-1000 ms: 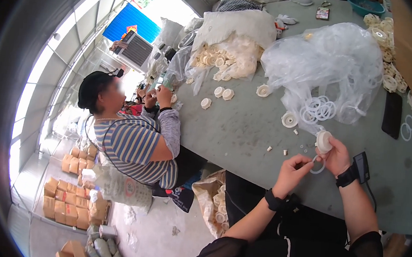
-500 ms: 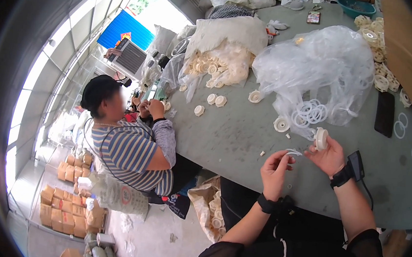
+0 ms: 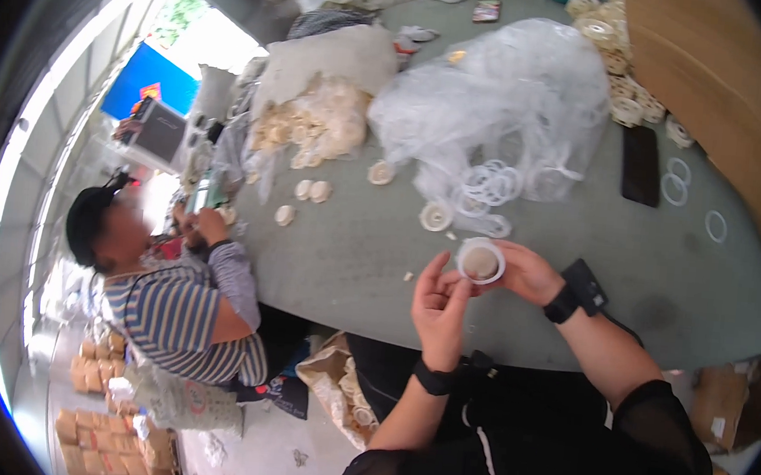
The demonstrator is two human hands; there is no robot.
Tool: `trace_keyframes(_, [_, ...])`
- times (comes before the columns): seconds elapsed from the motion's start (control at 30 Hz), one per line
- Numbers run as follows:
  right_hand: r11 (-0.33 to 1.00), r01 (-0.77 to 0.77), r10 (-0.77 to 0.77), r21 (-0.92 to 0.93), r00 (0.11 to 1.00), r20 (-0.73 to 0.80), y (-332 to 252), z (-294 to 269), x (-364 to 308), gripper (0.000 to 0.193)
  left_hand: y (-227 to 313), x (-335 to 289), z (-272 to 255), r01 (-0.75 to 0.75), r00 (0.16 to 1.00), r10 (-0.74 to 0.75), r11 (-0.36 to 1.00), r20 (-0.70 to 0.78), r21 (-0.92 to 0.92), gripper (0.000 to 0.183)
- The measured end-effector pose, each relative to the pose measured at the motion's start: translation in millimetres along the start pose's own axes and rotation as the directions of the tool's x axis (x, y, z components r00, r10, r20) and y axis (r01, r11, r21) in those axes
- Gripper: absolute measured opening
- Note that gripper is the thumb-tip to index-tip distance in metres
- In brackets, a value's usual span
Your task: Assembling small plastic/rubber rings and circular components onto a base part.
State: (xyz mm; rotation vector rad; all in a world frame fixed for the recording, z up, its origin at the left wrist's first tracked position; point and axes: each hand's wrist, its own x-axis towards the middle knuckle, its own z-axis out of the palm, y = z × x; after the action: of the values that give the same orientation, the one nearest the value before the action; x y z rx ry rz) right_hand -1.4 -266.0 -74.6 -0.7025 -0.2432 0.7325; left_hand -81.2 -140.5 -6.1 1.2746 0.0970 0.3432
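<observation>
A round cream plastic cap is tilted with its face toward me, in the grip of my right hand. A thin white ring lies along the cap's rim; how far it is seated is too small to tell. At the cap's near left edge, my left hand pinches the ring between thumb and fingers. Just beyond both hands are a pile of white rings by a clear plastic bag and a loose cap on the grey-green table.
Several cream caps spill from a white sack. More cream parts are heaped beside a cardboard sheet, near a dark phone and loose rings. A person in a striped shirt works at the left. An open sack stands below the table edge.
My hands have come together, bringing the ring from my left hand onto the cap. The cap has turned its face toward me. The whole view has shifted, moving the scene leftward.
</observation>
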Motion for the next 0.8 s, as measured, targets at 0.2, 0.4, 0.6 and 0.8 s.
trace_keyframes(0.2, [0.997, 0.080, -0.079, -0.021, 0.995, 0.054, -6, 4, -4, 0.034, -20, 1, -7, 0.072, 0.996, -0.070, 0.996, -0.047, 0.046, 0.009])
trace_keyframes(0.4, [0.999, -0.030, 0.027, 0.044, 0.997, 0.068, -5, 2, -7, 0.036, -26, 3, -10, 0.020, 0.991, -0.010, 0.997, -0.137, 0.072, 0.007])
trace_keyframes(0.6, [0.996, -0.017, 0.027, -0.083, 0.993, 0.116, -10, 8, -9, 0.034, -32, 5, -15, 0.033, 0.988, -0.028, 0.999, -0.151, 0.029, 0.008])
trace_keyframes(0.8, [0.982, -0.024, 0.038, -0.188, 0.997, 0.072, -6, 4, -9, 0.036, -32, 3, -16, 0.029, 0.993, -0.027, 0.999, -0.118, 0.014, 0.008])
